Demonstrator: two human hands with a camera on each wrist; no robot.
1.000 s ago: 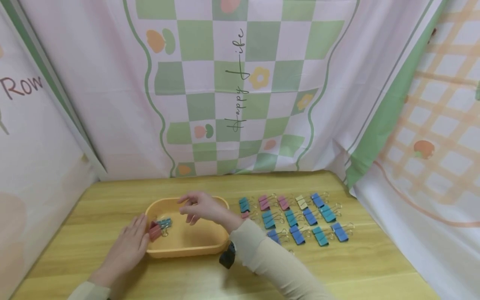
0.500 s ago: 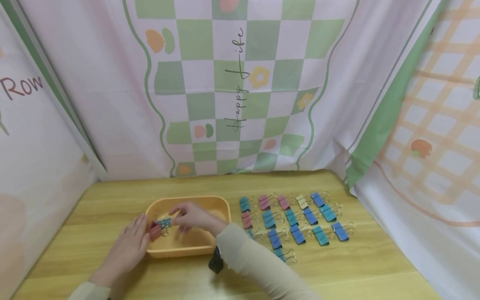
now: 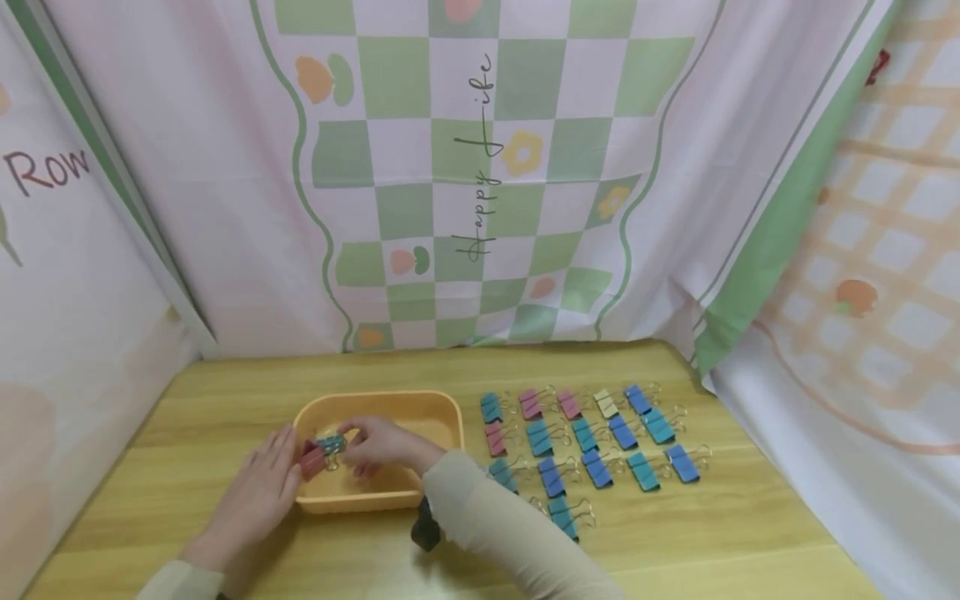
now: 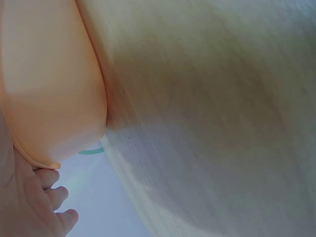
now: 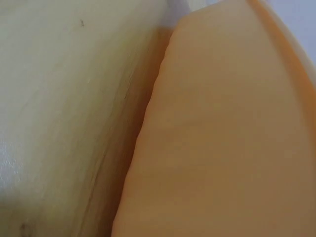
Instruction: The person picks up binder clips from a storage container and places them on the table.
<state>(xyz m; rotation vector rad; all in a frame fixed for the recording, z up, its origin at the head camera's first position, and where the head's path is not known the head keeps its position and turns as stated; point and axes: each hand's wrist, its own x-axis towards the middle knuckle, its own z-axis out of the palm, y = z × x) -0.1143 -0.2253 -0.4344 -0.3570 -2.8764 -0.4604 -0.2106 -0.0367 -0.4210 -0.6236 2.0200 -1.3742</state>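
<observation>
A yellow-orange plastic basket (image 3: pixel 420 408) sits at the left on the wooden table. My left hand (image 3: pixel 258 487) lies along its left end with straight fingers; in the left wrist view, the fingers (image 4: pixel 55 196) extend past the basket's rim (image 4: pixel 37 162). Inside the basket my right hand (image 3: pixel 384 446) has bent fingers at the right end of a teal binder clip (image 3: pixel 327 445), which it appears to pinch. A red binder clip (image 3: pixel 312 463) lies against it by the left wall. The right wrist view holds only the basket's outer side (image 5: pixel 212 123) and table, with the fingers hidden.
Right of the basket, several binder clips stand in rows: teal (image 3: pixel 540 437), pink (image 3: pixel 530 403), yellow (image 3: pixel 604 403) and blue (image 3: pixel 683 463). A black wrist device (image 3: pixel 426 527) hangs below the right wrist. A checkered curtain (image 3: pixel 480 167) closes off the table's back.
My right hand has moved down and left from above the basket's middle to the teal clip, its fingers closing in. More front-row clips show beside the sleeve. The left hand stays put.
</observation>
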